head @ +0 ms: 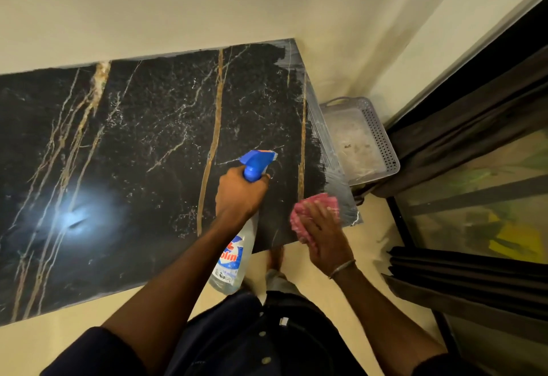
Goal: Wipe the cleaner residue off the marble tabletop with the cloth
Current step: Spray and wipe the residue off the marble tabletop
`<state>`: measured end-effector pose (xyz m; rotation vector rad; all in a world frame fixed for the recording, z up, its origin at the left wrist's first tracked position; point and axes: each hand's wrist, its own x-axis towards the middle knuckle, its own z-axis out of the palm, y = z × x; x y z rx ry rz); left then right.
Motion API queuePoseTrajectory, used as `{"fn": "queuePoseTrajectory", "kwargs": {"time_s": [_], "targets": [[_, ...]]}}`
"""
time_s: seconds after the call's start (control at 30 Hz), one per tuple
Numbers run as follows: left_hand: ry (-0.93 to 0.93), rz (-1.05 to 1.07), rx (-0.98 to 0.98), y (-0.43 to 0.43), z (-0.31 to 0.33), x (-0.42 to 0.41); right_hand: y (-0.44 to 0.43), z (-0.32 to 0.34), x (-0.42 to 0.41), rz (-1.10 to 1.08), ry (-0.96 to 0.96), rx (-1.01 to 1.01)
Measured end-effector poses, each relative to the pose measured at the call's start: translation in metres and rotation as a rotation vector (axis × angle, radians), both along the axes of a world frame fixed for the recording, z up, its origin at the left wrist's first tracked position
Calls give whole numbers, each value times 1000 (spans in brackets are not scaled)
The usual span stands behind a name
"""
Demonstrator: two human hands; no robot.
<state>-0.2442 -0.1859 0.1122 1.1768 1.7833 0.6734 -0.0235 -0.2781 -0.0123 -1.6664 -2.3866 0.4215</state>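
Marble tabletop against cream wall, left fingers around spray bottle, right fingers flat on cloth

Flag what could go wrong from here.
1. The left hand grips the spray bottle with its nozzle over the tabletop; an accidental squeeze may re-wet it.
2. The right hand presses the cloth near the corner; a stroke could slip off the edge, leaving the hazy strip unwiped.

Home room: marble tabletop, curtains.
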Motion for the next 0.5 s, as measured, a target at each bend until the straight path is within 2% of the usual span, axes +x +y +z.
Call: {"fn": "queuePoseTrajectory", "kwargs": {"time_s": [0.13, 0.23, 0.3, 0.5], "targets": [[-26, -18, 6, 12, -1, 12, 8, 1, 42, -238, -65, -88], [-34, -24, 8, 20, -1, 18, 9, 2, 20, -467, -40, -126], [-32, -19, 8, 24, -1, 21, 11, 2, -1, -530, 12, -135], [-18, -10, 0, 31, -4, 30, 19, -2, -20, 16, 10, -111]]}}
